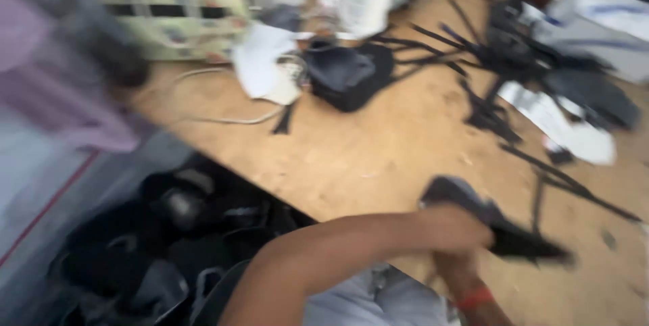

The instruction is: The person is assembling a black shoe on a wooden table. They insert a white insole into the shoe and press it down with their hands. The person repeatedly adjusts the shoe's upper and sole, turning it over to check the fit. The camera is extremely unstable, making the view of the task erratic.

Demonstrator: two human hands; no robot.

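Your view is blurred, but the wooden counter (pixel 405 143) fills most of it, running off to the far right. Near its middle you've got a dark fabric pouch (pixel 348 76), with a white sheet (pixel 260 59) just beside it on the left and a pale cord (pixel 223 120) curling along the near edge. Behind those sits a pale patterned bag (pixel 172 15). To the right, loose black straps (pixel 473 62) fan across the wood, touching a dark heap (pixel 588 93) and white papers (pixel 564 127). One long strap (pixel 574 187) lies apart. Below the counter's edge, a pile of dark items (pixel 169 245) sits on the floor.
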